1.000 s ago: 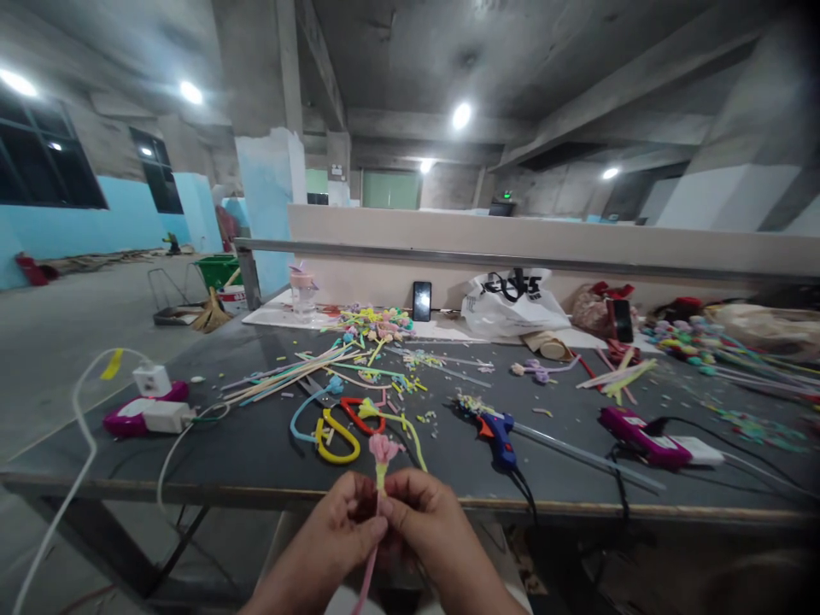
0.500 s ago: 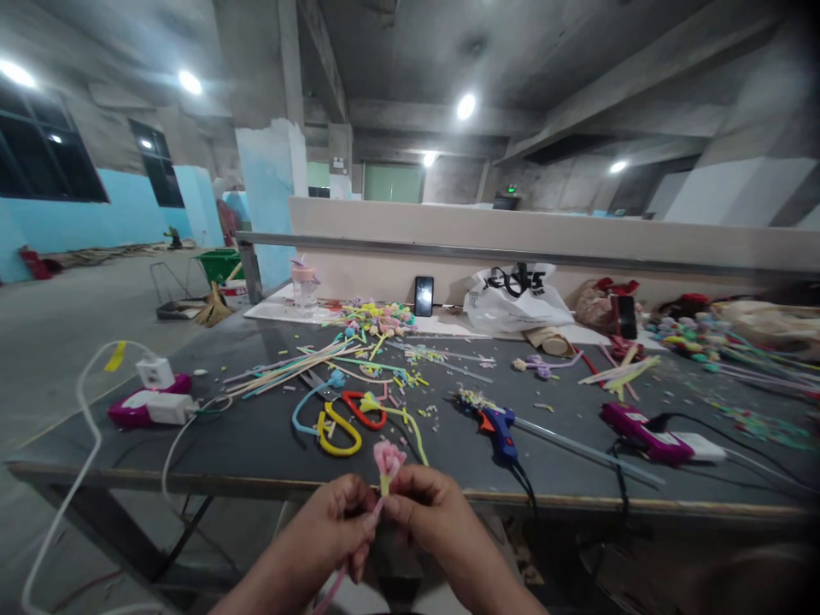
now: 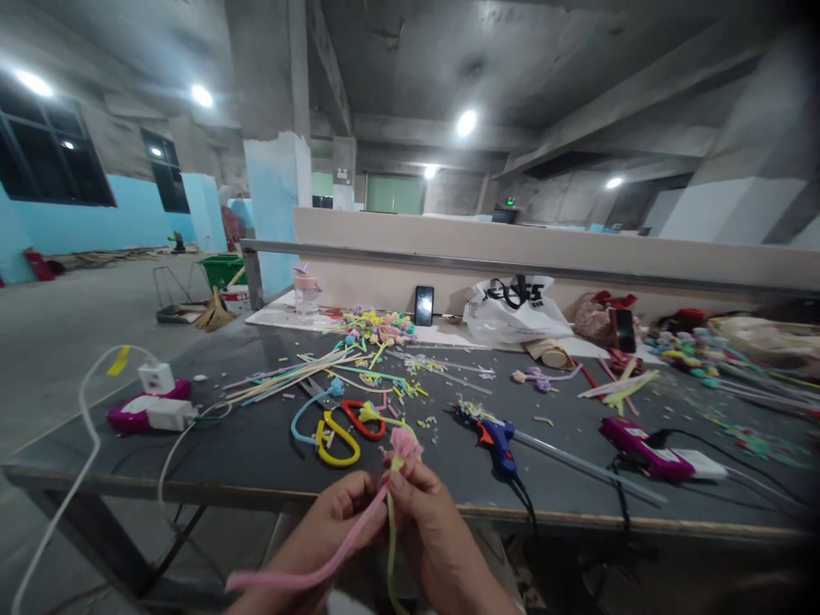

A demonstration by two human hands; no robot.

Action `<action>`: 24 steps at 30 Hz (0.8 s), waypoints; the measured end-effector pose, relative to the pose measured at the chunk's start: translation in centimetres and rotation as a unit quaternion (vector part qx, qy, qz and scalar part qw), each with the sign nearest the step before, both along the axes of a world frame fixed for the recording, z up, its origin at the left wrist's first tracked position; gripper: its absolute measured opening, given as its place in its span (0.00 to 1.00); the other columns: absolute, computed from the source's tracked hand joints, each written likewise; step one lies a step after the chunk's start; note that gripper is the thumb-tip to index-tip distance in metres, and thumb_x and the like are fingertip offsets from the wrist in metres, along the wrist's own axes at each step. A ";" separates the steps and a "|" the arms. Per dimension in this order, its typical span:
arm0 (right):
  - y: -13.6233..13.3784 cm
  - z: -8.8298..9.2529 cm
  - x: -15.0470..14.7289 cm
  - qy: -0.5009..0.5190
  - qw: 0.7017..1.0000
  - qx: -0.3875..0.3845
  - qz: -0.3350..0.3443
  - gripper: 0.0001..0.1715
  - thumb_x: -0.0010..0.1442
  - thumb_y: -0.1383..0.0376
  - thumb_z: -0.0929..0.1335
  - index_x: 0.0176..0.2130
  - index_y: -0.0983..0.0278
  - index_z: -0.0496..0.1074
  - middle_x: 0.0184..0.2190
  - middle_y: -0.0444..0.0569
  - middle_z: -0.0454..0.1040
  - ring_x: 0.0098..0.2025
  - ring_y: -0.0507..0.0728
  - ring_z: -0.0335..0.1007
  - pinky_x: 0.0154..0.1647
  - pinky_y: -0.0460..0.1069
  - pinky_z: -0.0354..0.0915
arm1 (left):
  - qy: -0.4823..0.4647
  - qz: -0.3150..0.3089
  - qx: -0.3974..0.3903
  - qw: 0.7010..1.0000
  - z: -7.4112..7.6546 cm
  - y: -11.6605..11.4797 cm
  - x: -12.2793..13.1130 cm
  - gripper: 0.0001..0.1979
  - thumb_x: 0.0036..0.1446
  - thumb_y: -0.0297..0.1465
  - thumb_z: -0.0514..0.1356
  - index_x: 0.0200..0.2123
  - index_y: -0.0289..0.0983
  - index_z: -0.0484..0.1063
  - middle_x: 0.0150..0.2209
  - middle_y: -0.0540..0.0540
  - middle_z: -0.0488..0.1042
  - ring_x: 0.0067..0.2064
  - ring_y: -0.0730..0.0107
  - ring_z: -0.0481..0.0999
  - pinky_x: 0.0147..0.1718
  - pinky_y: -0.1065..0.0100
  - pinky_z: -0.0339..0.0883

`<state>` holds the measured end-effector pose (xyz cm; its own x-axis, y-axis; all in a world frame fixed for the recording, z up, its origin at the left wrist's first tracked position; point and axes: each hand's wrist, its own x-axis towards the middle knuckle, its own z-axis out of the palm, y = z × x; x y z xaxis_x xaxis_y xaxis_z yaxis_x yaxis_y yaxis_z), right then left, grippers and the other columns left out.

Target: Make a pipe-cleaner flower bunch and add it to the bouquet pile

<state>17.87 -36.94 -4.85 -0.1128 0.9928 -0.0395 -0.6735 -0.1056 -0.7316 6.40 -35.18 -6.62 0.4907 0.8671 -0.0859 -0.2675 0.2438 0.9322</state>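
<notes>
A small pink pipe-cleaner flower [image 3: 406, 446] with a yellow-green base is held up near the table's front edge. My right hand [image 3: 428, 517] pinches it just under the bloom between thumb and fingers. Beside it, my left hand [image 3: 346, 512] is closed by the pink pipe cleaner [image 3: 320, 571], which slants down left across that hand. Between the hands a yellow-green pipe cleaner [image 3: 392, 547] hangs downward. Behind them lie scissors [image 3: 339, 444] with one yellow and one red handle, a blue pipe-cleaner flower [image 3: 334, 389] and a yellow one [image 3: 370, 412].
A blue glue gun [image 3: 503, 444] with a clear glue stick lies right of my hands. Purple power strips [image 3: 150, 408] with cables sit at left and right. Loose pipe cleaners [image 3: 301, 376], clippings, a phone [image 3: 424, 306], a cup [image 3: 306, 295] and a white bag [image 3: 512, 312] are farther back.
The flower has moved slightly right and up and tilts rightward. The pink pipe cleaner now swings out left over my left hand, and the hanging yellow-green length shows.
</notes>
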 end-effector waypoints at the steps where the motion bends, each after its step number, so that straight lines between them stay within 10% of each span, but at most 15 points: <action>1: 0.1 -0.2 -0.2 -0.003 1.000 -0.001 0.002 0.11 0.41 0.64 0.74 0.26 0.65 0.70 0.17 0.41 0.67 0.19 0.47 0.61 0.23 0.43 0.58 | -0.012 0.004 0.002 1.000 -0.1 0.0 0.3 0.19 0.39 0.42 0.65 0.28 0.33 0.64 0.23 0.52 0.67 0.25 0.77 0.67 0.24 0.75 0.57; 9: 0.8 -0.3 0.2 -0.122 0.988 0.078 -0.052 0.14 0.42 0.59 0.73 0.28 0.66 0.73 0.23 0.45 0.69 0.25 0.51 0.65 0.26 0.46 0.63 | -0.090 0.073 -0.050 0.992 2.4 -0.4 1.0 0.17 0.42 0.41 0.63 0.26 0.36 0.60 0.16 0.58 0.60 0.13 0.86 0.53 0.13 0.78 0.50; 16: 1.4 0.2 1.2 -0.332 0.907 0.188 -0.180 0.07 0.49 0.62 0.69 0.29 0.64 0.72 0.32 0.47 0.70 0.37 0.55 0.65 0.39 0.48 0.60 | -0.046 -0.013 -0.074 0.996 4.5 -0.7 0.5 0.16 0.47 0.42 0.59 0.26 0.36 0.60 0.17 0.57 0.59 0.12 0.88 0.48 0.10 0.79 0.38; 20: 1.5 0.5 2.2 -0.496 0.777 0.251 -0.295 0.05 0.51 0.63 0.67 0.29 0.63 0.71 0.28 0.46 0.69 0.34 0.55 0.63 0.37 0.49 0.58 | 0.065 -0.041 -0.031 0.997 4.0 -0.3 0.4 0.18 0.50 0.46 0.53 0.24 0.37 0.60 0.16 0.56 0.60 0.11 0.84 0.52 0.10 0.77 0.44; 24: 1.2 1.9 3.2 -0.639 0.619 0.323 -0.321 0.02 0.49 0.67 0.67 0.28 0.62 0.71 0.27 0.47 0.70 0.33 0.56 0.62 0.38 0.52 0.53 | 0.256 0.088 0.218 0.938 3.6 0.3 -0.8 0.05 0.47 0.32 0.57 0.24 0.37 0.64 0.19 0.53 0.66 0.21 0.76 0.64 0.20 0.74 0.55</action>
<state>21.12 -35.74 -2.93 0.0270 0.6713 0.7407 0.7491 0.4770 -0.4596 5.60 -34.90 -3.03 0.3279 0.9383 0.1102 0.2416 -0.1960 0.9504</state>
